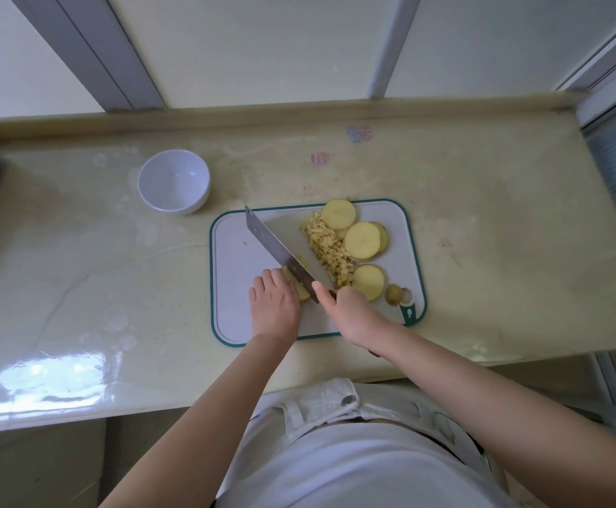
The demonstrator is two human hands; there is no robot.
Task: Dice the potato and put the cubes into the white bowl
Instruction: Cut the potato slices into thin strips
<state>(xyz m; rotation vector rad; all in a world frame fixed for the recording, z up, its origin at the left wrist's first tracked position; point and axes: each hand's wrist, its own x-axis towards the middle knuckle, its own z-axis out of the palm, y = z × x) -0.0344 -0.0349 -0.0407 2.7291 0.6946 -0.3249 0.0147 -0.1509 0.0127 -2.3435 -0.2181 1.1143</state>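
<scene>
You stand at a pale, glossy tabletop (482,214), looking down at a white cutting board (237,251) with a teal rim. Your right hand (350,309) is clenched around the handle of a cleaver (281,251), index finger stretched along the blade's spine. The blade runs diagonally away from you, toward the far left, its edge down on a potato piece (301,287) near the board's near side. Your left hand (273,306) presses down on that piece from the left, fingers curled over it and touching it, just beside the blade.

To the right of the blade, a heap of small potato cubes (325,243) lies in a band across the middle of the board. Beside it, on the right part of the board, lie several round potato slices (361,240), some overlapping, and a small potato end (393,294) with skin on it sits near the board's right near corner.

The white bowl (174,181) stands on the tabletop off the board, to the far left of it, with nothing in it. A window frame runs along the back.
</scene>
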